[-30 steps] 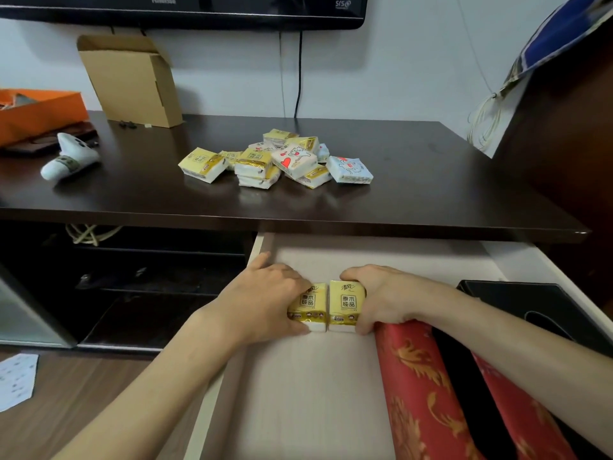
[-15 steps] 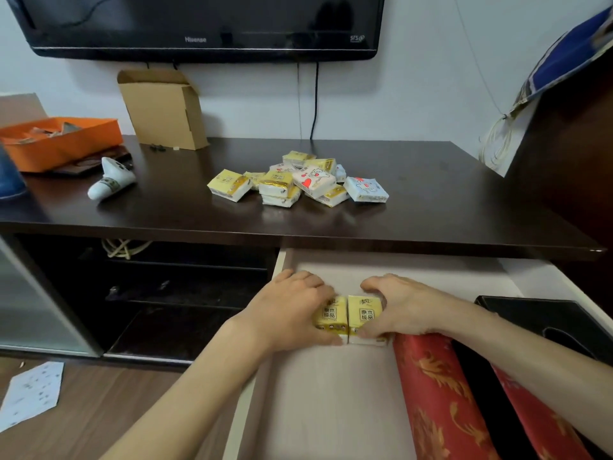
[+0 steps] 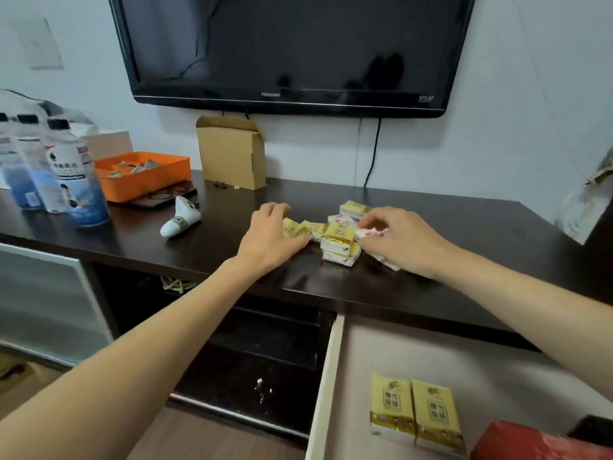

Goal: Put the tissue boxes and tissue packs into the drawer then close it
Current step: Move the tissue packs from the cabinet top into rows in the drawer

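Seen from a head-worn camera, looking down over a dark wooden TV cabinet top point(image 3: 447, 227). Both bare arms stretched forward to a loose pile of small tissue packs point(image 3: 338, 239) near the middle of the top. Left hand point(image 3: 270, 237) laid palm down at the pile's left edge, fingers spread and curled over a yellow pack point(image 3: 293, 227), touching it; no firm grip to be made out. Right hand point(image 3: 398, 242) set on the pile's right side, fingertips pinched on a white pack with red print point(image 3: 371, 233). Between the two hands, a short stack of yellow-and-white packs, one on another.

Below and to the right, an open pale drawer point(image 3: 326, 376) pulled out from under the top. Inside it, two yellow tissue packs point(image 3: 416, 413) lying flat, side by side and touching, near the drawer's left wall. Just right of them, at the bottom edge, part of a red tissue box point(image 3: 537, 443), and beyond that a corner of something black point(image 3: 593, 429), too cropped to identify.

Further left on the top: a white ceramic piece point(image 3: 180, 218) lying on its side, an orange tray point(image 3: 142, 175) with small items, clear bottles with blue labels point(image 3: 71, 180), and an open cardboard box point(image 3: 232, 152) against the wall. Above, a black wall-mounted television point(image 3: 292, 51), screen dark.
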